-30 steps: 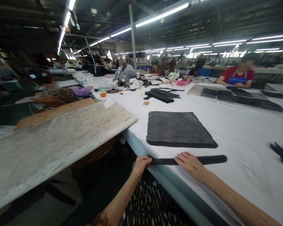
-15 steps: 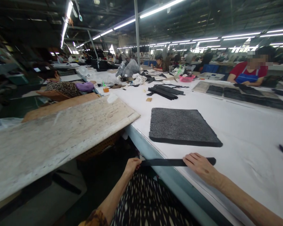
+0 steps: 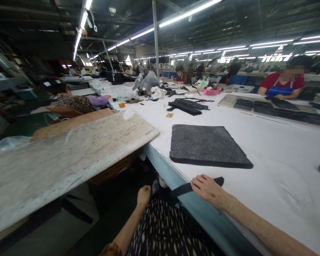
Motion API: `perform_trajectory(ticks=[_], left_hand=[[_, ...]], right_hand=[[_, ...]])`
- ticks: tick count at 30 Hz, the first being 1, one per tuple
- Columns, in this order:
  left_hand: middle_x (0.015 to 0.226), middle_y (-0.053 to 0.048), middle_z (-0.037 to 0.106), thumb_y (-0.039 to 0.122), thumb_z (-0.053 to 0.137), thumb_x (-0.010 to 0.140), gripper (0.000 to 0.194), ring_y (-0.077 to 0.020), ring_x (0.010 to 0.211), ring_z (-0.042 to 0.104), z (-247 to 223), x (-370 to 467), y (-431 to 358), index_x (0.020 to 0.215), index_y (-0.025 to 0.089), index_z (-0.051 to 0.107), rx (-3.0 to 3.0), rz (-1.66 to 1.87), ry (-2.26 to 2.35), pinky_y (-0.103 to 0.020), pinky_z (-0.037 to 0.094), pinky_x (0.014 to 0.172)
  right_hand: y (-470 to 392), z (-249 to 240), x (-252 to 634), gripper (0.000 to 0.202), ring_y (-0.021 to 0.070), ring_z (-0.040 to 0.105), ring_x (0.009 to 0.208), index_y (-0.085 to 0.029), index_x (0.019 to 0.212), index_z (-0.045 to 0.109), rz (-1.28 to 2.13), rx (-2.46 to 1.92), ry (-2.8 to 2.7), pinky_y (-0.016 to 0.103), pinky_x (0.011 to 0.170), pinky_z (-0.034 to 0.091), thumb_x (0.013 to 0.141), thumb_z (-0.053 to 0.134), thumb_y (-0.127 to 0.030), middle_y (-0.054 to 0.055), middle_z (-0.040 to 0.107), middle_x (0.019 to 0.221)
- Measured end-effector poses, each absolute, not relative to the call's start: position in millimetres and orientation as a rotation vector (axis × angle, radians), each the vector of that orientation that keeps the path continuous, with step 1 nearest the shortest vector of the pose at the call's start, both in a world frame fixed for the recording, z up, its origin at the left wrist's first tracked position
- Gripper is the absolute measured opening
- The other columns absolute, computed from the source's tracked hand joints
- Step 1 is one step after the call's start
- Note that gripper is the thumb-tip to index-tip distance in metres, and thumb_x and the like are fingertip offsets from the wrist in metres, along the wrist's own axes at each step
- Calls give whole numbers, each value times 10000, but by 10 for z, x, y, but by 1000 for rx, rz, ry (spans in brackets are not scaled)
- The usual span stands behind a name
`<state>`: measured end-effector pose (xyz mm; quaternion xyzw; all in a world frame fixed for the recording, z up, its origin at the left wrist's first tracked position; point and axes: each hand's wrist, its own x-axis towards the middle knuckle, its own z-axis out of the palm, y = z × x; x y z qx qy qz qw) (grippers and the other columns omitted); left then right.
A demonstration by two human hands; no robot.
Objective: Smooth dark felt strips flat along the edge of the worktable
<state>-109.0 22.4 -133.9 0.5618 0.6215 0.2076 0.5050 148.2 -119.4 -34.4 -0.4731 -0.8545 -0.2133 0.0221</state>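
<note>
A narrow black fabric strip (image 3: 181,190) crosses the table's front edge, bending down on its left side into shadow. My right hand (image 3: 208,190) is closed over the strip, its fingers on top and the thumb hidden; a short end (image 3: 219,181) sticks out beyond it. Off the table edge, over my patterned lap, my left hand (image 3: 143,195) is curled closed. Whether the strip reaches into it is lost in the dark. Behind my right hand a stack of dark grey fabric pieces (image 3: 206,145) lies flat on the white tabletop (image 3: 282,153).
A stained pale board (image 3: 69,153) juts in from the left. Farther back lie bundled black strips (image 3: 186,106), a small tan block (image 3: 169,115), an orange-filled bottle (image 3: 121,104) and a pink basket (image 3: 211,91). Another person in a blue apron (image 3: 282,89) sits across the table.
My right hand has moved left with the strip, toward the table edge. The strip has gone from straight to sagging on its left side. My left hand has dropped slightly lower and to the left.
</note>
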Motion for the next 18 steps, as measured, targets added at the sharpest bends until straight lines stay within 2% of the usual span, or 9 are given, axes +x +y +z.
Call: perform_trajectory(ticks=[3, 6, 10, 13, 18], left_hand=[[637, 1, 559, 320, 573, 716, 186, -158, 685, 514, -1014, -758, 90, 613, 168, 603, 1497, 541, 1232, -243, 389, 633], [578, 16, 504, 426, 521, 761, 322, -135, 614, 459, -723, -385, -113, 619, 152, 611, 1624, 449, 830, -250, 366, 599], [502, 38, 437, 434, 601, 672, 299, -114, 518, 406, -605, -151, -273, 606, 143, 610, 1426, 337, 849, -243, 311, 503], [489, 39, 451, 394, 645, 611, 259, -100, 498, 388, -644, -127, -267, 585, 139, 612, 1359, 357, 857, -232, 287, 480], [464, 40, 468, 375, 646, 590, 229, -92, 457, 386, -644, -92, -231, 550, 157, 586, 1366, 325, 845, -230, 287, 455]], right_hand=[[-1205, -362, 1492, 128, 192, 449, 744, -136, 872, 557, -654, -1480, -2647, 336, 651, 333, 826, 486, -40, 58, 528, 865], [-1201, -371, 1488, 118, 194, 447, 745, -142, 886, 555, -674, -1494, -2648, 337, 646, 329, 827, 498, -57, 52, 523, 859], [-1185, -388, 1484, 127, 191, 443, 731, -151, 877, 549, -685, -1495, -2637, 330, 631, 324, 811, 509, -49, 35, 513, 820], [-1202, -420, 1525, 122, 186, 450, 736, -160, 862, 543, -630, -1511, -2595, 324, 641, 334, 810, 522, -52, 32, 525, 835], [-1396, -425, 1799, 148, 187, 477, 737, -149, 876, 552, -576, -1589, -2482, 324, 664, 365, 822, 480, -31, 44, 547, 826]])
